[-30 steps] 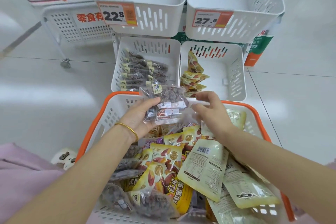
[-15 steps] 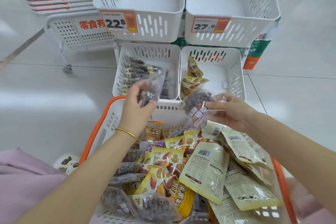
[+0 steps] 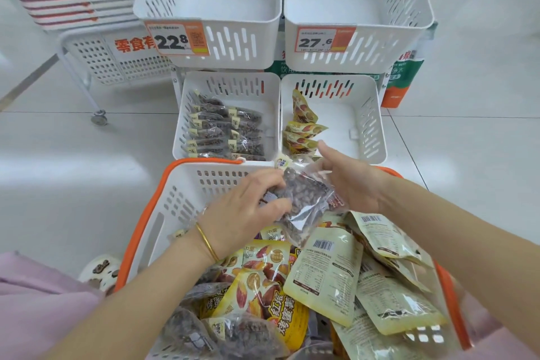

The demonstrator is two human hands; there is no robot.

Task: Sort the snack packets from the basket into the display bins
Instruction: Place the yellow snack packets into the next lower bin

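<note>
- The clear packet [image 3: 304, 199] of dark brown snacks is held up over the far end of the basket [image 3: 181, 193].
- The left hand [image 3: 242, 210] grips its left side, with fingers and thumb curled round it.
- The right hand [image 3: 353, 184] pinches its right side, with one finger sticking out straight.
- Yellow packets [image 3: 263, 280] and pale packets [image 3: 324, 269] fill the basket below.
- Just past the basket, the left low bin [image 3: 187, 114] holds rows of dark packets.
- The right low bin [image 3: 371, 126] holds a few yellow ones.
</note>
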